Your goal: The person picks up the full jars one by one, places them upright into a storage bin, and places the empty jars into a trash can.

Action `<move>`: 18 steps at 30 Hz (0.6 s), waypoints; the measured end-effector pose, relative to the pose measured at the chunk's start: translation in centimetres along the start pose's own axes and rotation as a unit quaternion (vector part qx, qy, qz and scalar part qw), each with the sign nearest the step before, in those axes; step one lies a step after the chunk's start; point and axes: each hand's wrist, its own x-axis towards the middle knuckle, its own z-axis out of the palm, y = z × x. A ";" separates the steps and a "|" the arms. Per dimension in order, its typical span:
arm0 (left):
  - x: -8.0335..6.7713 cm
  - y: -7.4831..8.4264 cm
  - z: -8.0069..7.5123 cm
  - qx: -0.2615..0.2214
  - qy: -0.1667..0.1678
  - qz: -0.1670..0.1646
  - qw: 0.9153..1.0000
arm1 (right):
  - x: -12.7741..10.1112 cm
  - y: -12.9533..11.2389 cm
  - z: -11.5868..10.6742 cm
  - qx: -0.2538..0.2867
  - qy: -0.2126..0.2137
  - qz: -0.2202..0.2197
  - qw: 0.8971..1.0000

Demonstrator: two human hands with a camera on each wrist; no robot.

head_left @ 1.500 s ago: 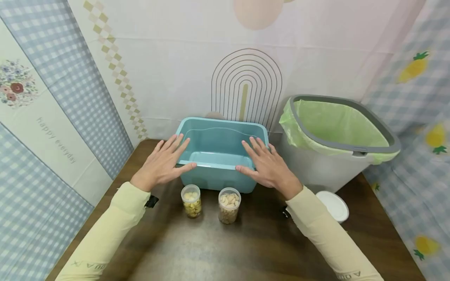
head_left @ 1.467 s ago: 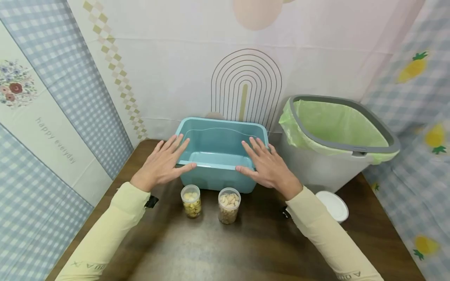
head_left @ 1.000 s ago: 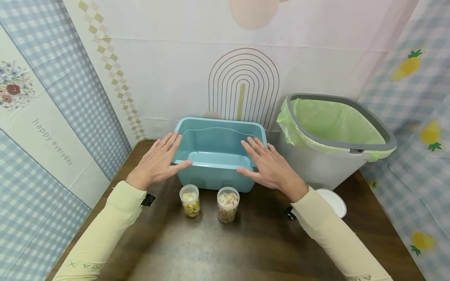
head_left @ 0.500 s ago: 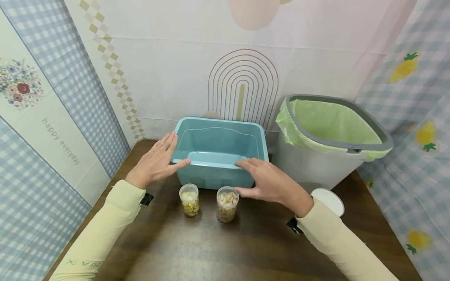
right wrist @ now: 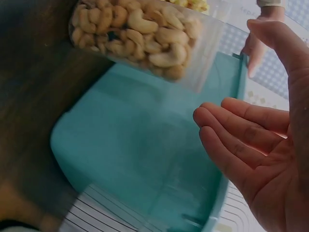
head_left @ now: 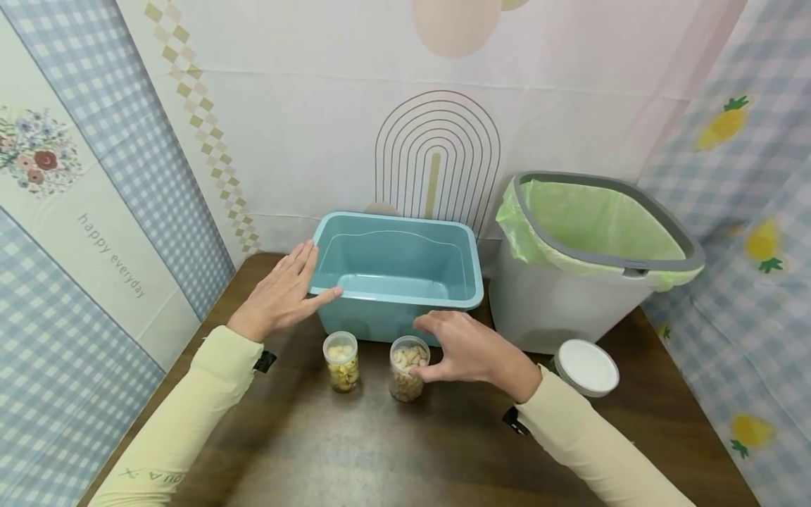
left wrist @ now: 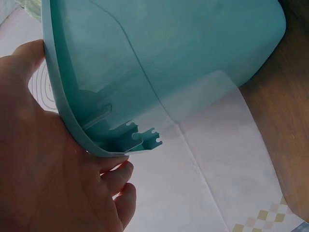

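Note:
An upright clear jar of cashews point(head_left: 407, 377) stands on the table, in front of a teal bin point(head_left: 393, 317). My right hand point(head_left: 472, 348) hovers at the jar's right, thumb and fingers spread. In the right wrist view, a gap separates those fingers from the cashew jar point(right wrist: 140, 38). A second clear jar point(head_left: 343, 370), holding yellow pieces with paler ones on top, stands to the left. My left hand point(head_left: 279, 296) is stretched out at the bin's left end. The left wrist view has its thumb and fingers beside the bin's rim point(left wrist: 60, 104); firm contact is hard to tell.
At the right stands a grey-rimmed trash can point(head_left: 564, 303) with a green liner. A white-lidded container point(head_left: 588, 366) is in front of it, partly behind the right sleeve. Patterned cloth point(head_left: 317, 141) hangs behind the brown table point(head_left: 355, 451).
My right hand has left the bin's right rim and come down and toward me, beside the cashew jar. The left hand stays at the bin's left end. The white-lidded container shows more.

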 end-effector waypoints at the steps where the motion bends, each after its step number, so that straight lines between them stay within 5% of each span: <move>1: 0.0 0.0 0.1 0.001 0.001 0.000 1.000 | 0.1 0.1 0.3 0.003 0.001 0.001 1.000; 18: 0.3 -0.1 0.4 0.003 0.004 -0.003 1.000 | 1.4 0.4 3.0 -0.006 0.022 -0.019 1.000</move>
